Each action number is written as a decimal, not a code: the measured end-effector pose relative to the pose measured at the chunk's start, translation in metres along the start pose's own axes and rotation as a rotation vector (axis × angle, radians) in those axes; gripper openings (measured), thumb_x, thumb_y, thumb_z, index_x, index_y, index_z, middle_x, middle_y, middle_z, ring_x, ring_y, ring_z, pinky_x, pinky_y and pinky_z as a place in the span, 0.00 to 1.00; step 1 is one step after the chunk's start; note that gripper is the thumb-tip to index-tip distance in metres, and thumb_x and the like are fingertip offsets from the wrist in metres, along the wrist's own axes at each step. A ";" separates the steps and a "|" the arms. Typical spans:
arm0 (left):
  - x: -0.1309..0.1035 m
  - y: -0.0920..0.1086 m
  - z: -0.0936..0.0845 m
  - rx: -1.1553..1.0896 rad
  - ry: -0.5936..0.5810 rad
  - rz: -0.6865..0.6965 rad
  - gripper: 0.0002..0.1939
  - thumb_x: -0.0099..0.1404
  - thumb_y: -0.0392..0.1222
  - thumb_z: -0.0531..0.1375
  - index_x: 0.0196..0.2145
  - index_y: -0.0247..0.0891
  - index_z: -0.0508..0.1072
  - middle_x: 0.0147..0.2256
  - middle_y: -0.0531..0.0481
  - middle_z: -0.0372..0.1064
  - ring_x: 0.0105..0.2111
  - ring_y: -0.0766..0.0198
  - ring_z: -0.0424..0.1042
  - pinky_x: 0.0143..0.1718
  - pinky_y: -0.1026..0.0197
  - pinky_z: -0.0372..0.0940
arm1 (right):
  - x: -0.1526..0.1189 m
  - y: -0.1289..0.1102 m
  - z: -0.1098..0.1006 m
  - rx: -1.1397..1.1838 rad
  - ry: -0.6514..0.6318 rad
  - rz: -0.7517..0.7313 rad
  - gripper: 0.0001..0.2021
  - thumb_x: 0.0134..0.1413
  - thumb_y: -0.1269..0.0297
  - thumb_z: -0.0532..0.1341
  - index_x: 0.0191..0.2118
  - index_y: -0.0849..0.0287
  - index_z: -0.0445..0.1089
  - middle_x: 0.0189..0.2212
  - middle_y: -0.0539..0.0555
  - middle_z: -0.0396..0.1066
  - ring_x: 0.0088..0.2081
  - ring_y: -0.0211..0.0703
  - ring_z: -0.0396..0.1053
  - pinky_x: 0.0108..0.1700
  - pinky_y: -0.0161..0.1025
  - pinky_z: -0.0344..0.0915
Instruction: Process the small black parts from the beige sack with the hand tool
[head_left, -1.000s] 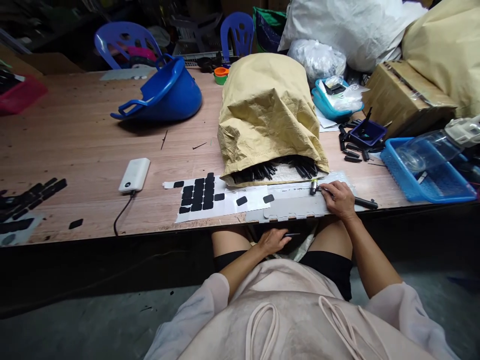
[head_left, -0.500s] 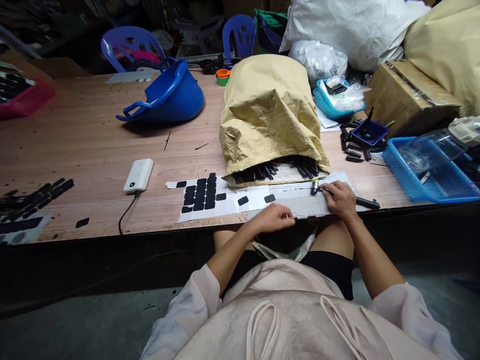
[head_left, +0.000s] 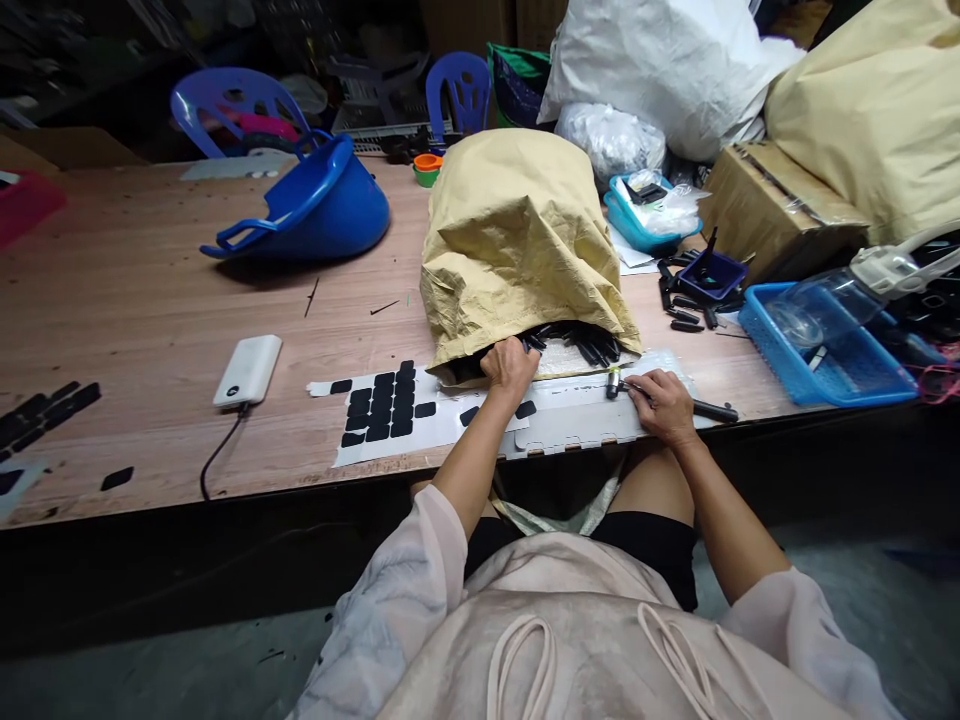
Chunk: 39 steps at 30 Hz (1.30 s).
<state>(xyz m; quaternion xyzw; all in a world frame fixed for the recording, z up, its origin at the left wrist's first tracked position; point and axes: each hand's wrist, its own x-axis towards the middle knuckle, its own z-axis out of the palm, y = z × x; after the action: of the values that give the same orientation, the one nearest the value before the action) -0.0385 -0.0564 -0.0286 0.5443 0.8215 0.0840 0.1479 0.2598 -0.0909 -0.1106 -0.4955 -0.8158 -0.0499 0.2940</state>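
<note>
My left hand (head_left: 510,367) is at the mouth of a yellow sack (head_left: 517,220), fingers curled in against the black slender pieces (head_left: 592,342) that spill from it. What those fingers grip is hidden. Closed around the shaft of a small hammer (head_left: 716,411), my right hand (head_left: 664,405) rests on a pale sheet (head_left: 577,425) at the table edge. The hammer's short head sticks out to the left of the hand and its black handle to the right. Left of the sheet, black rounded stickers (head_left: 381,405) lie in rows on white backing.
A white power bank (head_left: 249,370) with a cable lies on the left. Behind it a blue tub (head_left: 330,200) leans on its side. On the right stand a blue basket (head_left: 832,375), a purple tray (head_left: 712,275) among black pieces, and a cardboard box (head_left: 787,210).
My left hand has gone from the table edge up to the sack's mouth. My right hand stays on the hammer. The whole view has shifted slightly.
</note>
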 end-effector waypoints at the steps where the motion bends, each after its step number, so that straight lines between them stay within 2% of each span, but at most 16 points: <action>1: -0.003 0.000 0.000 -0.004 -0.009 0.016 0.17 0.69 0.48 0.60 0.46 0.35 0.82 0.47 0.32 0.80 0.49 0.41 0.79 0.45 0.50 0.69 | 0.000 0.000 0.000 0.005 -0.003 0.004 0.11 0.67 0.62 0.60 0.47 0.53 0.80 0.36 0.55 0.74 0.40 0.49 0.66 0.45 0.45 0.64; 3: -0.011 -0.002 -0.003 -0.012 -0.001 0.085 0.16 0.67 0.47 0.60 0.45 0.37 0.82 0.46 0.35 0.81 0.49 0.43 0.79 0.44 0.51 0.68 | 0.000 0.000 0.000 0.011 -0.014 0.016 0.11 0.67 0.62 0.60 0.47 0.53 0.80 0.36 0.56 0.74 0.40 0.49 0.66 0.46 0.46 0.64; 6: -0.027 -0.008 -0.010 0.006 0.015 0.269 0.14 0.66 0.47 0.61 0.45 0.41 0.81 0.46 0.41 0.81 0.48 0.46 0.78 0.43 0.54 0.67 | 0.000 0.000 0.000 0.011 -0.027 0.037 0.12 0.67 0.61 0.59 0.47 0.53 0.80 0.36 0.56 0.74 0.40 0.50 0.66 0.45 0.46 0.64; 10: -0.045 -0.011 -0.015 0.123 -0.063 0.564 0.11 0.63 0.44 0.63 0.41 0.39 0.81 0.44 0.41 0.80 0.47 0.47 0.76 0.43 0.53 0.66 | -0.001 0.000 0.001 0.012 -0.023 0.056 0.12 0.67 0.60 0.59 0.47 0.52 0.80 0.36 0.56 0.74 0.40 0.50 0.66 0.45 0.46 0.64; 13: -0.048 -0.010 -0.006 0.150 -0.108 0.758 0.08 0.63 0.42 0.65 0.39 0.39 0.80 0.43 0.41 0.79 0.49 0.47 0.73 0.48 0.50 0.65 | -0.001 0.000 0.002 0.012 -0.025 0.055 0.12 0.67 0.60 0.59 0.47 0.52 0.80 0.37 0.56 0.74 0.40 0.50 0.66 0.45 0.46 0.64; 15: -0.046 -0.011 0.005 0.114 -0.133 0.824 0.07 0.63 0.42 0.66 0.39 0.39 0.79 0.44 0.42 0.78 0.50 0.47 0.72 0.50 0.49 0.64 | -0.001 0.001 0.001 0.007 -0.031 0.052 0.12 0.67 0.61 0.59 0.47 0.52 0.80 0.37 0.56 0.74 0.40 0.50 0.66 0.45 0.46 0.64; 19: -0.042 -0.024 0.030 -0.056 -0.132 0.792 0.08 0.67 0.43 0.66 0.42 0.41 0.79 0.45 0.45 0.76 0.48 0.51 0.71 0.51 0.50 0.64 | -0.001 0.000 0.000 -0.017 -0.026 0.029 0.12 0.67 0.61 0.59 0.47 0.53 0.80 0.37 0.56 0.75 0.40 0.49 0.66 0.45 0.45 0.64; 23: -0.041 -0.042 0.049 -0.231 -0.094 0.740 0.10 0.64 0.46 0.70 0.42 0.42 0.80 0.42 0.47 0.75 0.47 0.52 0.71 0.53 0.50 0.64 | -0.001 0.001 0.001 -0.026 -0.024 0.019 0.12 0.68 0.61 0.59 0.48 0.53 0.80 0.37 0.55 0.75 0.40 0.49 0.67 0.45 0.44 0.65; 27: -0.042 -0.050 0.059 -0.370 -0.062 0.659 0.08 0.64 0.43 0.71 0.41 0.43 0.81 0.41 0.48 0.76 0.47 0.53 0.70 0.55 0.50 0.63 | 0.000 0.004 0.000 -0.017 -0.030 0.018 0.12 0.69 0.59 0.59 0.47 0.52 0.81 0.37 0.55 0.75 0.39 0.48 0.67 0.44 0.45 0.65; 30: -0.043 -0.050 0.061 -0.420 -0.053 0.650 0.09 0.62 0.41 0.72 0.40 0.42 0.81 0.41 0.48 0.76 0.47 0.54 0.71 0.56 0.51 0.62 | 0.002 -0.001 -0.005 0.012 -0.049 0.030 0.13 0.69 0.59 0.58 0.47 0.50 0.80 0.36 0.55 0.75 0.38 0.49 0.68 0.44 0.45 0.66; 33: -0.044 -0.049 0.059 -0.437 -0.055 0.655 0.10 0.60 0.43 0.74 0.39 0.42 0.81 0.40 0.48 0.77 0.47 0.53 0.71 0.56 0.51 0.62 | 0.006 -0.024 -0.011 0.075 -0.020 0.066 0.14 0.71 0.59 0.56 0.52 0.49 0.79 0.39 0.56 0.76 0.42 0.49 0.71 0.45 0.45 0.69; 35: -0.044 -0.049 0.057 -0.439 -0.061 0.656 0.10 0.61 0.44 0.75 0.38 0.42 0.81 0.40 0.48 0.77 0.47 0.53 0.71 0.56 0.50 0.61 | 0.011 -0.048 -0.014 0.153 0.015 0.090 0.15 0.72 0.58 0.55 0.55 0.48 0.77 0.42 0.56 0.76 0.44 0.48 0.74 0.46 0.43 0.70; 39: -0.044 -0.049 0.057 -0.435 -0.079 0.649 0.09 0.62 0.45 0.74 0.38 0.42 0.82 0.39 0.48 0.77 0.48 0.53 0.70 0.55 0.50 0.61 | 0.021 -0.095 -0.017 0.319 -0.008 0.096 0.16 0.74 0.58 0.54 0.58 0.48 0.75 0.42 0.56 0.77 0.43 0.47 0.76 0.47 0.43 0.73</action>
<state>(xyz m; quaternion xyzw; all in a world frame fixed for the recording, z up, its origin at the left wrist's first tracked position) -0.0465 -0.1176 -0.0901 0.7345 0.5634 0.2777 0.2569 0.1805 -0.1286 -0.0653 -0.4810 -0.7898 0.0964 0.3680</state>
